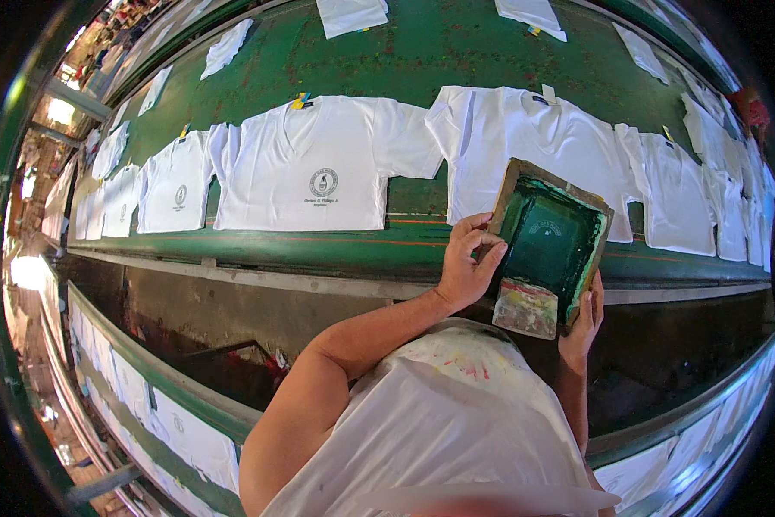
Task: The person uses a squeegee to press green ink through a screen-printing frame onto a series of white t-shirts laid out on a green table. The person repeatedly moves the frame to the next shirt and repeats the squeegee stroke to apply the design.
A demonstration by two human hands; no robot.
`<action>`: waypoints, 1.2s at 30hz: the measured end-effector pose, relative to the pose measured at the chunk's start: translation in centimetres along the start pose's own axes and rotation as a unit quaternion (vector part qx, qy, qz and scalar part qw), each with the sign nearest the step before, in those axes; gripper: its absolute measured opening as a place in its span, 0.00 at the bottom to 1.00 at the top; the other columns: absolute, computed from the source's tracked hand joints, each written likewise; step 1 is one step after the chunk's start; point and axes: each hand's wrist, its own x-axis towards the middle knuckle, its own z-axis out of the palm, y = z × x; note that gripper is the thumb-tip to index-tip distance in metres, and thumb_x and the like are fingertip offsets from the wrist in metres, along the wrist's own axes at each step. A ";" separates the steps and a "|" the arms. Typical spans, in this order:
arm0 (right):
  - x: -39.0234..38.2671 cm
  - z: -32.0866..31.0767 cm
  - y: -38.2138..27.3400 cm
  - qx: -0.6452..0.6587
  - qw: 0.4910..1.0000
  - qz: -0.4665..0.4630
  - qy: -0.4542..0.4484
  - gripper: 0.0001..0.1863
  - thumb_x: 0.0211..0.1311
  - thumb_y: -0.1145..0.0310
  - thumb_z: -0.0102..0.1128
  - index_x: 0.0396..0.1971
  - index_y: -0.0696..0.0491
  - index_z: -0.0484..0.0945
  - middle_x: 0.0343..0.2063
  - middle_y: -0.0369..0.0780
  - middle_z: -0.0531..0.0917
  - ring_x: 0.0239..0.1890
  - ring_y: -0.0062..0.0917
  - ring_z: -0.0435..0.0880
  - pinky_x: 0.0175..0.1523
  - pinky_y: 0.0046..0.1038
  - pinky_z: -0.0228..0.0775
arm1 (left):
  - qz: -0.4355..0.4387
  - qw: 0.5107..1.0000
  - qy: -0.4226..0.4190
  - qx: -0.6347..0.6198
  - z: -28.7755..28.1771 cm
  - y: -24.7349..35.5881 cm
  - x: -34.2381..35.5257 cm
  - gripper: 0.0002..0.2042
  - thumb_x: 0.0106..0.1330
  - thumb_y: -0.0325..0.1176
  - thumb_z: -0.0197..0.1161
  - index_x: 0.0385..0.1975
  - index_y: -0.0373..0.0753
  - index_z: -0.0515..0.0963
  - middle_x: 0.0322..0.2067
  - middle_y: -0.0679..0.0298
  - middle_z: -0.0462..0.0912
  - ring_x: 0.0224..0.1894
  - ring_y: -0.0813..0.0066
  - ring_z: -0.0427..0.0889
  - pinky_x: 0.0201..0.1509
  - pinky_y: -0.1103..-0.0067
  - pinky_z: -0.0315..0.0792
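Note:
I hold a small wooden screen-printing frame (600, 247) tilted in front of my chest, over the table's near edge. My left hand (472, 265) is closed on its left side, thumb on the near face. Lower down on the opposite side, my right hand (586, 317) grips the frame, its fingers partly hidden. Dark green ink coats the mesh (550, 250), where a pale round design shows. A squeegee with a stained, greyish blade or handle (525, 312) rests at the frame's lower end. Behind the frame lies a white V-neck T-shirt (482, 164), partly covered; no print shows on its visible part.
A long green table (318, 254) carries a row of white T-shirts. One shirt (271, 185) to the left bears a dark round emblem. More folded shirts (353, 15) lie along the far side. Behind me run other tables with shirts (181, 422).

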 end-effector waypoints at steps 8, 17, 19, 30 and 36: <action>1.7 0.1 1.2 -0.082 0.995 -0.043 -0.021 0.32 0.89 0.56 0.50 0.79 0.64 0.69 0.74 0.47 0.76 0.74 0.34 0.76 0.79 0.39 0.65 | 0.023 0.999 0.016 0.034 0.4 -0.5 1.7 0.06 0.74 0.29 0.76 0.42 0.35 0.86 0.66 0.48 0.82 0.54 0.65 0.87 0.54 0.72 0.83; 3.4 -2.3 -1.3 0.000 0.994 0.053 0.094 0.31 0.85 0.57 0.57 0.78 0.60 0.72 0.73 0.44 0.78 0.71 0.33 0.80 0.76 0.38 0.70 | -0.044 0.995 0.007 -0.092 5.4 -0.9 4.0 0.07 0.67 0.25 0.76 0.42 0.37 0.87 0.64 0.44 0.86 0.57 0.51 0.86 0.57 0.64 0.81; 3.5 -3.8 -1.5 0.050 0.992 0.051 0.108 0.30 0.84 0.60 0.58 0.78 0.59 0.73 0.70 0.43 0.81 0.68 0.33 0.82 0.75 0.38 0.73 | -0.011 0.997 -0.003 -0.073 7.1 -0.8 4.3 0.07 0.67 0.23 0.75 0.43 0.37 0.87 0.66 0.44 0.86 0.57 0.49 0.85 0.59 0.63 0.81; 5.1 -12.4 1.6 0.043 0.976 0.035 0.211 0.27 0.84 0.66 0.55 0.76 0.63 0.74 0.65 0.44 0.86 0.62 0.30 0.88 0.69 0.34 0.78 | 0.033 0.993 -0.094 -0.070 16.1 -0.4 5.9 0.09 0.68 0.25 0.73 0.47 0.37 0.88 0.70 0.46 0.82 0.67 0.48 0.81 0.71 0.60 0.74; 8.0 -18.2 4.5 0.068 0.987 0.019 0.145 0.28 0.85 0.65 0.55 0.76 0.65 0.73 0.66 0.46 0.86 0.63 0.32 0.88 0.69 0.34 0.78 | 0.018 0.991 -0.123 -0.049 21.5 -1.8 5.5 0.13 0.63 0.21 0.74 0.48 0.38 0.89 0.76 0.48 0.76 0.71 0.46 0.76 0.73 0.60 0.73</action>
